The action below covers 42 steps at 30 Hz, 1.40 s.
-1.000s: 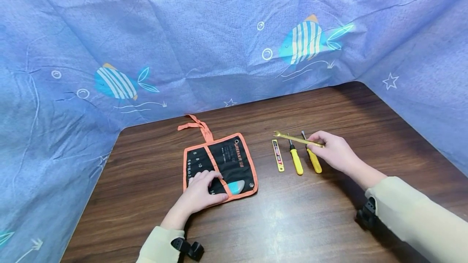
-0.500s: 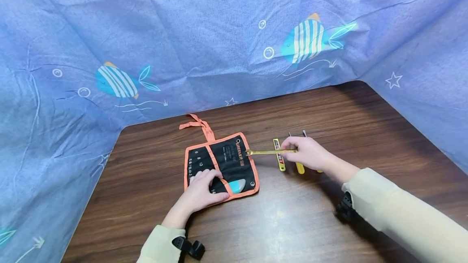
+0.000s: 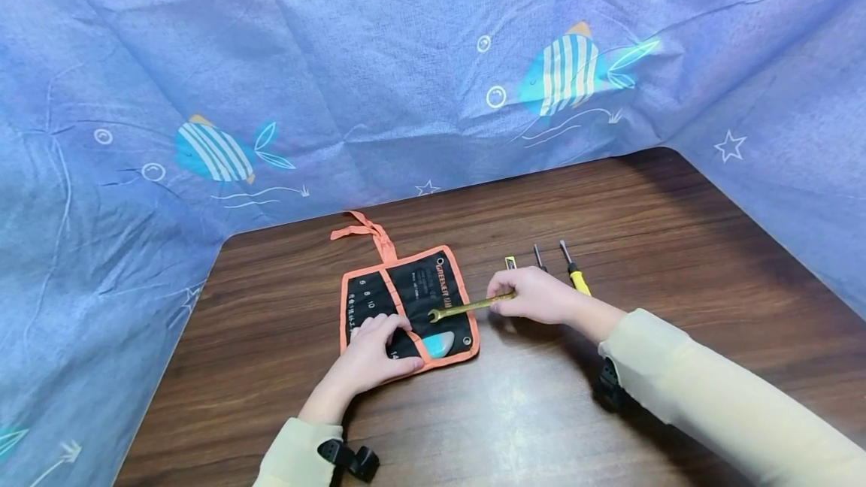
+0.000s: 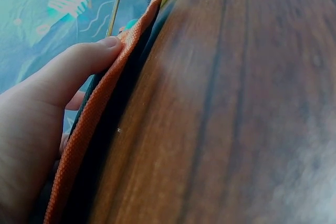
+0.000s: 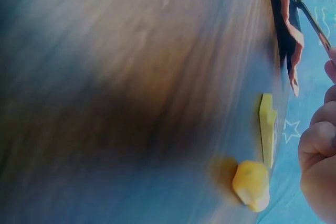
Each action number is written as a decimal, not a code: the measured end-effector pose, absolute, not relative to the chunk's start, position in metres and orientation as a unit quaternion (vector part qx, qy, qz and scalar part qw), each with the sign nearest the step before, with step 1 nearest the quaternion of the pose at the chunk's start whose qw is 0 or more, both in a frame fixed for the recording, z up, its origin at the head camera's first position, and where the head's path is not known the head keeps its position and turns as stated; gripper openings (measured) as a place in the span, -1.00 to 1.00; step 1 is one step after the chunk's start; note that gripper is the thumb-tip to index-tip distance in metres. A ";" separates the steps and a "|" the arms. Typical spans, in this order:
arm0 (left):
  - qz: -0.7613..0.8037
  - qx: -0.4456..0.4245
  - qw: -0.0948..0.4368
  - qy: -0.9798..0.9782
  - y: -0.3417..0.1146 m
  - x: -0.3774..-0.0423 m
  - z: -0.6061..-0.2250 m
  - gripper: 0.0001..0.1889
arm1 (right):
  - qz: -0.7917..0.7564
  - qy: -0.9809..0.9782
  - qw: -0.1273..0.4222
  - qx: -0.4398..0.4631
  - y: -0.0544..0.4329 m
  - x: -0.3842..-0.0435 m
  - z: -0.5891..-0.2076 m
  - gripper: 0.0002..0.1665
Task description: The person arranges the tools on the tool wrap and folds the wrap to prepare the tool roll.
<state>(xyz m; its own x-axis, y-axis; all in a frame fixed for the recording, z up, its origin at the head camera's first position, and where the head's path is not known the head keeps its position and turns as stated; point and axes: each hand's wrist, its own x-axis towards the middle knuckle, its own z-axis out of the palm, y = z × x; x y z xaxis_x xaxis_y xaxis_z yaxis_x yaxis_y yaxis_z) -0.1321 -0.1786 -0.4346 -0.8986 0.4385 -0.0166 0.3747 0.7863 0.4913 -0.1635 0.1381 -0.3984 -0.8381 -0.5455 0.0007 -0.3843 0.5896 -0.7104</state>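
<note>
A black tool pouch (image 3: 422, 285) with orange trim lies spread on the table, numbers printed along its pockets. My left hand (image 3: 373, 352) holds its near edge, the thumb on the orange trim (image 4: 107, 80) and the fingers curled over the pocket. A teal-and-grey rounded piece (image 3: 438, 345) shows beside the pocket strip. Between thumb and fingers, my right hand (image 3: 534, 295) pinches one end of a gold open-end wrench (image 3: 467, 310). Its open jaw points left over the pouch, near the pocket strip; the gap above the cloth cannot be judged.
Right of the pouch, partly under my right hand, lie a yellow flat cutter-like tool (image 3: 510, 262) and two yellow-handled screwdrivers, one screwdriver (image 3: 575, 273) showing more fully. Orange ties (image 3: 370, 231) stretch behind the pouch. A blue fish-print cloth (image 3: 379, 81) stands around the table.
My right hand has carried the wrench leftward from above the screwdrivers to over the pouch, its jaw end now lower and nearer the pocket strip. My left hand stays in place.
</note>
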 end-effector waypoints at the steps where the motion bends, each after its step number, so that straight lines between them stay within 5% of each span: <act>1: 0.246 0.217 0.064 0.943 -0.179 -0.132 -0.435 -0.49 | -0.370 0.883 0.115 -0.266 0.137 -0.164 -0.399 -0.93; 16: 0.246 0.219 0.058 0.942 -0.180 -0.131 -0.436 -0.51 | -0.369 0.863 0.151 -0.310 0.113 -0.169 -0.404 -0.95; 42: 0.271 0.210 0.060 0.937 -0.181 -0.130 -0.435 -0.45 | -0.332 0.874 0.124 -0.332 0.069 -0.174 -0.412 -0.95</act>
